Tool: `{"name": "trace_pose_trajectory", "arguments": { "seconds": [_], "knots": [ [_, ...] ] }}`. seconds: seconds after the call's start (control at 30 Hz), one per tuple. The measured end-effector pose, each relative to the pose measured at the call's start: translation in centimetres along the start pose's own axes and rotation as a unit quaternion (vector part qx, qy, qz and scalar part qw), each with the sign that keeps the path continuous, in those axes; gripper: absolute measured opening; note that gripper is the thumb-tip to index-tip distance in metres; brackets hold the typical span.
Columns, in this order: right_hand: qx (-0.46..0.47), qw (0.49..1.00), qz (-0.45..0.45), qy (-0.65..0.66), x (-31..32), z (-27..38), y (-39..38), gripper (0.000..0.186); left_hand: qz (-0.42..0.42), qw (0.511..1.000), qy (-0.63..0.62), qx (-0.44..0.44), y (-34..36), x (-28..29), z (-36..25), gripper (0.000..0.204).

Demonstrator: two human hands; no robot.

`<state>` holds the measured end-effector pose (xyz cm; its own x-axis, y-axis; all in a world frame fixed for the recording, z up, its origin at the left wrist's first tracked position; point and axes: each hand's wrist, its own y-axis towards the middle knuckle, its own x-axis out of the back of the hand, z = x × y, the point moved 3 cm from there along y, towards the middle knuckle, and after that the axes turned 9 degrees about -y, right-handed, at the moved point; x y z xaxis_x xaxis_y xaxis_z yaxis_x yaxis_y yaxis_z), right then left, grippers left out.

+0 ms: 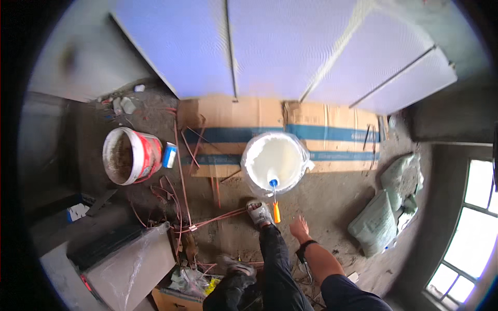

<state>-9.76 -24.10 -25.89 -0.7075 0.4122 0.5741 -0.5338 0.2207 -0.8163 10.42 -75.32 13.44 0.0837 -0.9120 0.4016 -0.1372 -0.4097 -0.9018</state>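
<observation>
My right hand [299,228] is low in the middle right, fingers apart and holding nothing, a short way right of a paint roller's orange handle [277,212]. The roller's blue end [273,183] rests in a plastic-lined bucket of white paint [265,158], which stands at the lower edge of flattened cardboard [334,136]. My left foot or right foot, in a pale sandal [257,211], is just below the bucket. My left hand is out of the picture.
Pale panels [275,46] stand behind the cardboard. Left are a red-and-white dirty bucket [153,158], a small blue container [169,155], tangled pipes [220,214] and a wrapped box [124,272]. Green sacks [371,228] lie right, near a window [472,233].
</observation>
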Motion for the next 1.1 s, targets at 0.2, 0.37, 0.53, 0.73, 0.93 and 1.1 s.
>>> {"name": "trace_pose_trajectory", "arguments": {
  "seconds": [0.2, 0.37, 0.53, 0.73, 0.93, 1.1],
  "knots": [
    [0.148, 0.982, 0.119, 0.009, 8.4, -4.2, -11.5, 0.046, -0.198, 0.948, 0.161, -0.193, -2.2, 9.1, 9.0, 0.031],
    [0.125, 0.981, -0.037, 0.146, 22.1, -10.9, -10.3, 0.025, -0.404, 0.876, 0.078, -0.252, 1.9, 20.7, 8.1, 0.048],
    [0.188, 0.959, -0.064, 0.204, 24.6, -0.2, -18.6, 0.018, -0.565, 0.765, 0.093, -0.294, 1.0, 29.7, 12.4, 0.052],
    [0.461, 0.858, -0.105, -0.199, 17.3, 20.9, -34.4, 0.018, -0.407, 0.820, -0.356, -0.187, 14.3, 31.6, 20.4, 0.043],
    [0.508, 0.829, 0.000, -0.233, 9.1, 36.6, -52.8, 0.030, -0.598, 0.714, -0.362, -0.033, 25.9, 29.7, 30.7, 0.046],
    [0.517, 0.820, 0.012, -0.244, 8.2, 36.6, -51.1, 0.031, -0.558, 0.684, -0.468, -0.036, 27.0, 30.9, 33.3, 0.030]
  ]
}}
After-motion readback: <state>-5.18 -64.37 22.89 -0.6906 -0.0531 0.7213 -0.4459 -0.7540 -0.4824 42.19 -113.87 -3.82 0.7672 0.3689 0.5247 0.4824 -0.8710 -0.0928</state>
